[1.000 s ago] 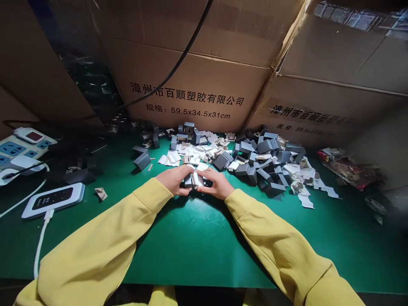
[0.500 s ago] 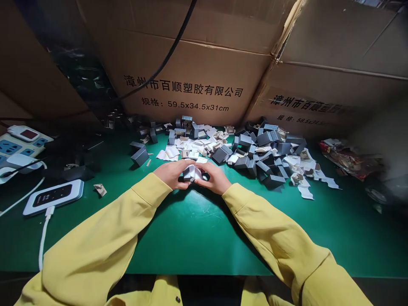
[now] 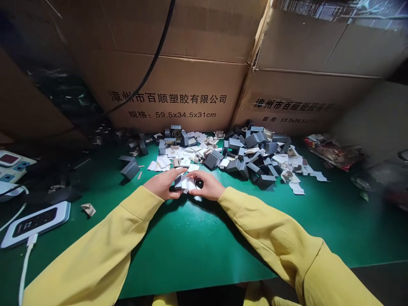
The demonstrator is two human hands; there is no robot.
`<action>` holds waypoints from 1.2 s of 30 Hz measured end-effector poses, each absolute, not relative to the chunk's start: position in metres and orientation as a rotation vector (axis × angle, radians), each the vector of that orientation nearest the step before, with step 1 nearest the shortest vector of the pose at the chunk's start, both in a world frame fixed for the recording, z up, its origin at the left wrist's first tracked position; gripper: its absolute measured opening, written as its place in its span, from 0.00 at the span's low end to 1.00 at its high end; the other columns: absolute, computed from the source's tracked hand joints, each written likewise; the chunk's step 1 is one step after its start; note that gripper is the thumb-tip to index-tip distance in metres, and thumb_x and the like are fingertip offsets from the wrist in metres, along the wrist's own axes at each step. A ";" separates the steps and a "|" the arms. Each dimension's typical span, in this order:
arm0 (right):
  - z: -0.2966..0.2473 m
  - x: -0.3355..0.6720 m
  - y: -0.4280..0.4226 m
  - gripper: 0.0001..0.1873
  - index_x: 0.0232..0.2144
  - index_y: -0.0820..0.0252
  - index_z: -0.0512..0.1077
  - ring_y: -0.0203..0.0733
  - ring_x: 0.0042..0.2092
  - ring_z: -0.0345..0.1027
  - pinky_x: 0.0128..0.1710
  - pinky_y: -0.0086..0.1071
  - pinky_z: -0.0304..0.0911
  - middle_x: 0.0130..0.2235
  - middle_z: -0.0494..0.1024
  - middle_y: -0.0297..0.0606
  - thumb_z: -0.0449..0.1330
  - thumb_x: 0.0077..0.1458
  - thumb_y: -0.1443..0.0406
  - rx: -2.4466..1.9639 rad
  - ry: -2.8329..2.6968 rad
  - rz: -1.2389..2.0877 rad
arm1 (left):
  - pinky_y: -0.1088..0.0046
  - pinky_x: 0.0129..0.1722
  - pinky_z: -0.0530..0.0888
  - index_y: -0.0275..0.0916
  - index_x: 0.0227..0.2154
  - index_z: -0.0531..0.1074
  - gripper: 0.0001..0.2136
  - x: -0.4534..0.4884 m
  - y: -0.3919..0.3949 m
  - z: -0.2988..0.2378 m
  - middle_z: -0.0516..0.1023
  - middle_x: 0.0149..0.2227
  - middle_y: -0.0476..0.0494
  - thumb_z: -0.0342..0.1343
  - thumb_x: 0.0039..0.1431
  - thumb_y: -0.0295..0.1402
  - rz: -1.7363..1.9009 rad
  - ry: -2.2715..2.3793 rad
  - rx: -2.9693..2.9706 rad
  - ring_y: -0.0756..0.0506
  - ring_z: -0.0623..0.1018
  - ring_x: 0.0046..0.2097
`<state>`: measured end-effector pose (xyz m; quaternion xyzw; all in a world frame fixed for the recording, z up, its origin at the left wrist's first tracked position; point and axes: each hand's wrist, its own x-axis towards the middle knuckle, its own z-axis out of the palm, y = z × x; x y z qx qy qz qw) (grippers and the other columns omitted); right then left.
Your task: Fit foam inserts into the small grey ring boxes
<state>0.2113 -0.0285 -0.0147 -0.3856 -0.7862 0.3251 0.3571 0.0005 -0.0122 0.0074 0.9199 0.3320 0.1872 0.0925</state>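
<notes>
Between my two hands, just above the green table (image 3: 191, 250), is a small dark grey box (image 3: 177, 182) with a folded white paper piece (image 3: 188, 184) at its right side. My left hand (image 3: 163, 184) is closed around the box from the left, thumb below and fingers over the top. On the right, my right hand (image 3: 208, 185) pinches the white paper piece between thumb and fingers. The fingers partly cover both things, so I cannot tell how far the paper sits inside the box.
Behind my hands lie loose white papers (image 3: 162, 162) and a heap of dark grey boxes (image 3: 251, 155). One grey box (image 3: 130, 169) stands apart at left. A white device (image 3: 36, 223) with a cable and a power strip (image 3: 15, 168) are further left. Large cartons (image 3: 178, 76) line the back.
My right hand has drawn slightly away from the left, and more of the white paper shows between them. The whole view has shifted, with the surroundings now further left.
</notes>
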 end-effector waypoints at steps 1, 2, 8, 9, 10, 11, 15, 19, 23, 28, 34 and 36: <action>-0.015 0.211 -0.029 0.24 0.42 0.57 0.67 0.39 0.43 0.67 0.45 0.35 0.64 0.42 0.73 0.36 0.65 0.39 0.67 -1.010 -2.012 0.849 | 0.63 0.43 0.72 0.43 0.54 0.55 0.30 0.001 -0.013 0.008 0.70 0.49 0.40 0.55 0.45 0.30 0.547 0.970 2.748 0.40 0.73 0.47; -0.016 0.211 -0.028 0.25 0.42 0.57 0.67 0.39 0.43 0.68 0.44 0.35 0.65 0.41 0.73 0.36 0.65 0.38 0.67 -1.018 -2.000 0.857 | 0.63 0.42 0.72 0.44 0.54 0.55 0.30 0.001 -0.013 0.009 0.71 0.48 0.40 0.55 0.45 0.31 0.537 0.957 2.764 0.40 0.73 0.46; -0.010 0.215 -0.021 0.24 0.38 0.59 0.69 0.38 0.37 0.67 0.37 0.33 0.66 0.36 0.73 0.36 0.69 0.36 0.62 -1.013 -2.136 0.812 | 0.63 0.45 0.72 0.47 0.56 0.54 0.32 0.001 -0.017 0.013 0.70 0.51 0.42 0.55 0.45 0.29 0.576 0.948 2.720 0.41 0.72 0.48; -0.009 0.216 -0.021 0.23 0.38 0.59 0.69 0.39 0.37 0.67 0.37 0.34 0.66 0.36 0.74 0.36 0.69 0.37 0.61 -1.004 -2.175 0.772 | 0.63 0.46 0.72 0.47 0.56 0.53 0.33 0.000 -0.017 0.013 0.69 0.52 0.42 0.55 0.45 0.29 0.574 0.945 2.712 0.41 0.72 0.49; -0.010 0.218 -0.022 0.23 0.38 0.59 0.70 0.40 0.37 0.67 0.38 0.35 0.65 0.37 0.74 0.37 0.69 0.37 0.60 -0.985 -2.207 0.724 | 0.64 0.45 0.72 0.46 0.56 0.53 0.33 -0.001 -0.017 0.013 0.69 0.53 0.42 0.56 0.45 0.29 0.565 0.947 2.706 0.41 0.72 0.49; -0.012 0.219 -0.023 0.23 0.39 0.59 0.70 0.41 0.39 0.67 0.39 0.36 0.65 0.38 0.75 0.39 0.68 0.39 0.59 -0.957 -2.229 0.671 | 0.65 0.45 0.72 0.45 0.57 0.53 0.34 -0.002 -0.017 0.013 0.68 0.53 0.42 0.56 0.44 0.29 0.554 0.954 2.702 0.41 0.72 0.48; -0.028 0.224 -0.033 0.22 0.44 0.59 0.69 0.45 0.44 0.66 0.43 0.39 0.65 0.45 0.74 0.44 0.63 0.47 0.58 -0.831 -2.280 0.407 | 0.69 0.43 0.73 0.44 0.57 0.53 0.33 -0.003 -0.017 0.015 0.68 0.54 0.43 0.55 0.46 0.29 0.525 0.994 2.668 0.44 0.73 0.47; -0.037 0.229 -0.041 0.16 0.46 0.59 0.68 0.45 0.46 0.67 0.45 0.43 0.66 0.50 0.72 0.45 0.57 0.55 0.62 -0.807 -2.368 0.111 | 0.70 0.43 0.72 0.42 0.55 0.56 0.30 -0.002 -0.019 0.018 0.70 0.51 0.43 0.55 0.47 0.31 0.522 1.000 2.651 0.45 0.73 0.46; -0.031 0.231 -0.041 0.13 0.45 0.57 0.69 0.43 0.50 0.64 0.51 0.45 0.62 0.48 0.74 0.40 0.53 0.58 0.64 -0.663 -2.452 -0.052 | 0.69 0.43 0.72 0.42 0.55 0.56 0.30 -0.002 -0.019 0.017 0.69 0.51 0.43 0.54 0.47 0.30 0.532 0.993 2.636 0.45 0.73 0.45; -0.028 0.233 -0.042 0.12 0.44 0.57 0.70 0.45 0.51 0.64 0.54 0.49 0.58 0.47 0.74 0.40 0.52 0.59 0.65 -0.651 -2.522 -0.152 | 0.69 0.45 0.71 0.43 0.56 0.56 0.30 -0.002 -0.019 0.016 0.69 0.52 0.43 0.55 0.47 0.31 0.538 0.974 2.617 0.44 0.72 0.47; -0.020 0.231 -0.043 0.14 0.43 0.57 0.69 0.46 0.48 0.64 0.47 0.44 0.63 0.43 0.75 0.42 0.55 0.56 0.58 -0.733 -2.414 0.040 | 0.68 0.46 0.70 0.40 0.56 0.56 0.31 -0.001 -0.019 0.018 0.69 0.52 0.41 0.55 0.47 0.30 0.526 0.966 2.614 0.44 0.72 0.48; -0.015 0.227 -0.040 0.21 0.46 0.59 0.67 0.47 0.48 0.63 0.46 0.43 0.63 0.42 0.74 0.45 0.57 0.52 0.55 -0.838 -2.315 0.167 | 0.68 0.47 0.70 0.40 0.56 0.56 0.31 -0.001 -0.019 0.017 0.69 0.52 0.40 0.56 0.47 0.30 0.540 0.948 2.610 0.44 0.72 0.49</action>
